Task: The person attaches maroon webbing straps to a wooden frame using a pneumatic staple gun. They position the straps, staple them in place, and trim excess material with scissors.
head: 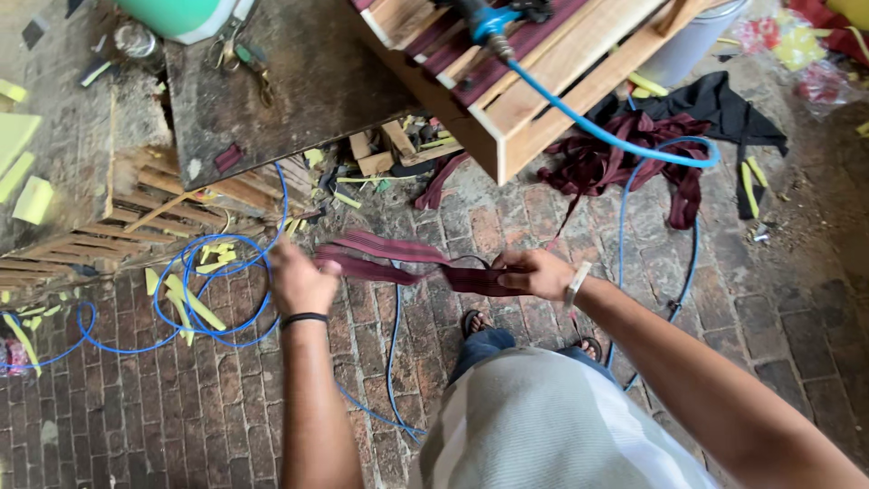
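My left hand (299, 279) and my right hand (534, 273) both grip a dark red striped webbing strap (389, 255), stretched between them at waist height over the brick floor. The strap is folded into two layers near the left hand. A thin black cord loops off it by the right hand. I wear a black band on the left wrist and a white band on the right. My feet in sandals (477, 321) show below the strap.
A wooden frame (534, 91) laced with red webbing stands ahead, a blue air tool (484, 23) and blue hose (625, 145) on it. More red straps (634, 154) and black cloth (715, 100) lie at the right. Coiled blue hose (208, 290), yellow foam scraps and a dark board (272, 81) lie left.
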